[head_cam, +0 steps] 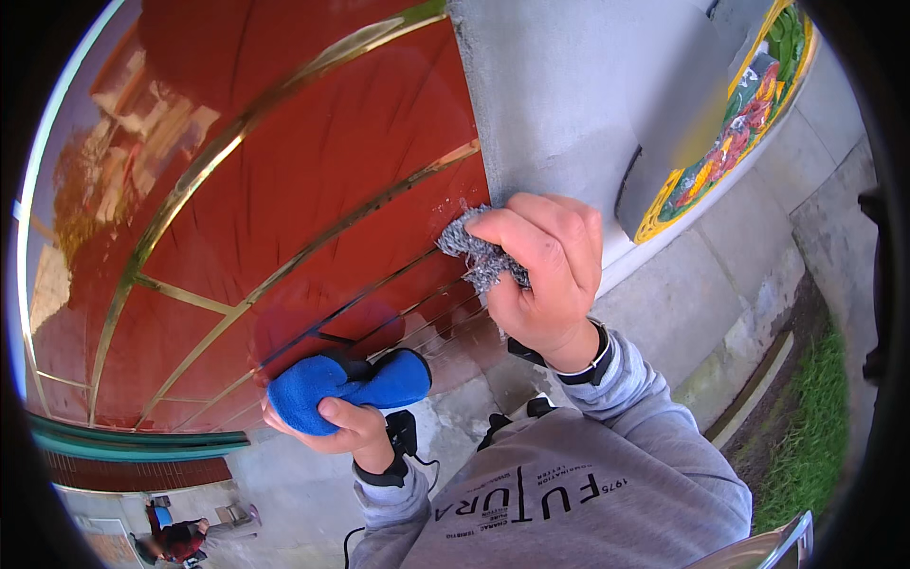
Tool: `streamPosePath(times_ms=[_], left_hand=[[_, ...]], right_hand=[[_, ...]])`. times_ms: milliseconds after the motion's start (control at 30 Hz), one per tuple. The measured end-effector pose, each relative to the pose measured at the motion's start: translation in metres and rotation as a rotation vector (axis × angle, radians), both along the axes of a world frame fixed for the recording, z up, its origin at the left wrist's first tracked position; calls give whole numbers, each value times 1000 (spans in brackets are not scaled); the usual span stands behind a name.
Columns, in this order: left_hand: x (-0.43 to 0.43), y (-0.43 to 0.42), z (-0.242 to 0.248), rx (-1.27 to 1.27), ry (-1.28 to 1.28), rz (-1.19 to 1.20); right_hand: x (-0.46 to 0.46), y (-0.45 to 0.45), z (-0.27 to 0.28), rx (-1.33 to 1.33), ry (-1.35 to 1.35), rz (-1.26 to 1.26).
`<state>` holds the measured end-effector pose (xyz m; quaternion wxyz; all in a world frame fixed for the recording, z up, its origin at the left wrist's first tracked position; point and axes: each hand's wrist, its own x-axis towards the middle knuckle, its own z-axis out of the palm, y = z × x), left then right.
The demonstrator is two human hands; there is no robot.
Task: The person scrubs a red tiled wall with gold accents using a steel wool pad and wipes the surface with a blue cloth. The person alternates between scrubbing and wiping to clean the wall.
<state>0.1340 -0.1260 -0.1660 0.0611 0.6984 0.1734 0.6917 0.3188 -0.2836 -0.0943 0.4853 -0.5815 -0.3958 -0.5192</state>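
My right hand point(551, 274) grips a grey scouring pad point(480, 249), which looks like metal wool, against the right edge of a glossy red tiled wall point(355, 156). Whitish specks mark the red surface just above the pad. Lower left, my left hand point(334, 427) is closed on a blue cloth point(313, 391), folded or bunched, with one rounded end pointing right. The cloth is close to the wall's lower part; whether it touches cannot be told. Shiny gold-coloured strips divide the red surface. Both wrists wear dark bands.
A pale grey wall point(561, 92) adjoins the red surface, with a painted oval relief point(739, 135) on the right. Concrete paving point(682, 306), a kerb point(753, 391) and grass point(810, 427) lie right. Another person point(181, 540) is far off, lower left. A cable point(348, 544) hangs near my left sleeve.
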Motion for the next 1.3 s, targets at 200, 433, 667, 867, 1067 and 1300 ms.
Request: streamPosePath(times_ms=[200, 433, 667, 867, 1067, 1300], left_hand=[[4, -1, 2, 5, -13, 34], [3, -2, 5, 41, 7, 50], [-2, -1, 4, 12, 56, 3], [2, -6, 7, -42, 30, -15], [5, -6, 5, -34, -8, -1], [2, -5, 11, 28, 62, 44]], right_hand=[[0, -1, 5, -56, 46, -33], [0, 0, 2, 10, -52, 2], [0, -2, 4, -28, 16, 12], [0, -1, 3, -42, 36, -1], [-1, -3, 6, -28, 2, 20], [0, -8, -23, -62, 31, 71]])
